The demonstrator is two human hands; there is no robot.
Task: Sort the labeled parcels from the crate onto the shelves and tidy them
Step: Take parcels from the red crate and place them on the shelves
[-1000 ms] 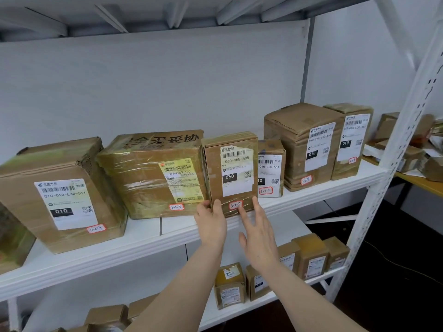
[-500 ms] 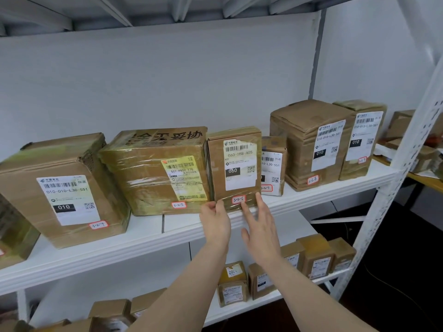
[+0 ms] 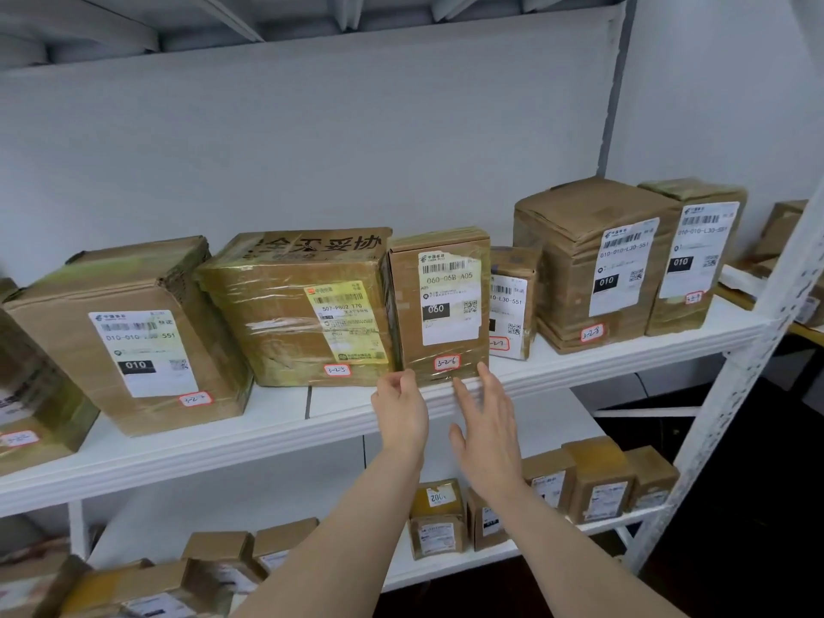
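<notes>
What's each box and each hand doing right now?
060 parcel: upright on the upper shelf, label facing out.
Yellow-label parcel: taped shut, right beside it.
Left hand: open, by the 060 parcel's lower left corner.
Right hand: open, fingers straight, by its lower right corner.

Brown taped cardboard parcel [image 3: 35, 394] at 9 o'clock cut by left edge, small brown white-labelled box [image 3: 512, 296] half hidden behind taller brown 060-labelled parcel [image 3: 439, 305], brown boxes [image 3: 780, 225] at 3 o'clock behind white perforated upright [image 3: 753, 363]
</notes>
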